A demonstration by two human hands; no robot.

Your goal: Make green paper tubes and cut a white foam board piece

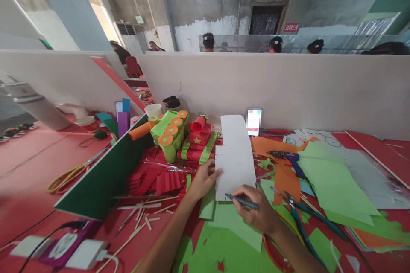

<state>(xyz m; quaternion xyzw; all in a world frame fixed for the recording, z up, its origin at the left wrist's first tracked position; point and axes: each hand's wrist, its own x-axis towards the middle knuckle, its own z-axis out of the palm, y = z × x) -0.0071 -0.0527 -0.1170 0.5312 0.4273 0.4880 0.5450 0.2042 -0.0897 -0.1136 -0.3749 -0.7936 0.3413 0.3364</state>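
My left hand (204, 179) grips the left edge of a tall white sheet (237, 162), its thumb on the front and the other fingers partly hidden behind. My right hand (256, 211) is closed round a dark grey marker pen (245, 201), whose tip rests at the sheet's lower edge beside a few short dark marks. Below the sheet lie light green paper (233, 224) and brighter green paper (211, 249). Just beyond my left hand stand a red paper model with green stripes (199, 138) and a green paper model with orange star discs (169, 130).
Pliers (297, 213), a blue glue gun (290, 160) and orange paper (285, 179) lie on the right. A green board (96, 183) leans at left, near wooden sticks (141, 217) and a purple power strip (68, 243). A white partition (272, 85) closes off the back.
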